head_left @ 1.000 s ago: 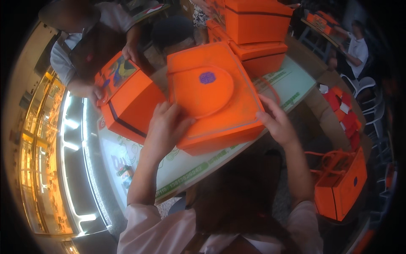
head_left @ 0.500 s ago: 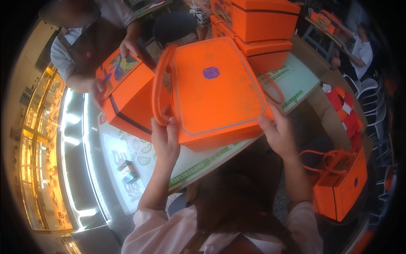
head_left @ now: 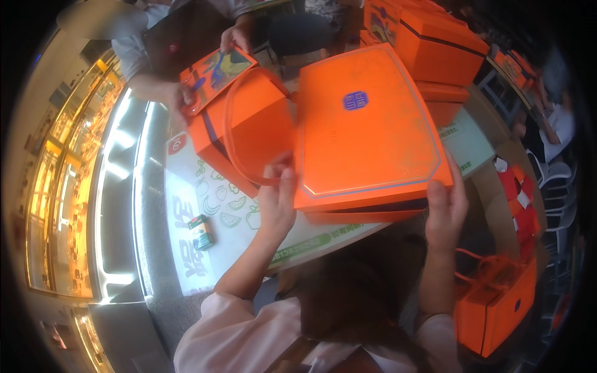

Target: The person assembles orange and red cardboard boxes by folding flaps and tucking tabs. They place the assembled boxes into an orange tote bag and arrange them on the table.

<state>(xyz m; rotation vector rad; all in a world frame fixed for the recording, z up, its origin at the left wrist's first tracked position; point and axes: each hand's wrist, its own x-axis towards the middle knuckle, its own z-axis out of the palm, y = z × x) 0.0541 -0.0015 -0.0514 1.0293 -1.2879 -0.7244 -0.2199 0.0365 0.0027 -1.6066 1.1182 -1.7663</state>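
Two hands grasp one flat orange box over the table: the left hand pinches its orange loop handle at the near-left corner, the right hand clasps the near-right edge. Just left of the grip, another person's hand holds a second orange box.

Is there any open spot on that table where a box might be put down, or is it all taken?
The one free patch is the fruit-patterned table cover left of the left hand, around the small green carton. The rest is crowded: the big orange box fills the middle, a co-worker's orange box borders it on the left, and stacked orange boxes stand behind.
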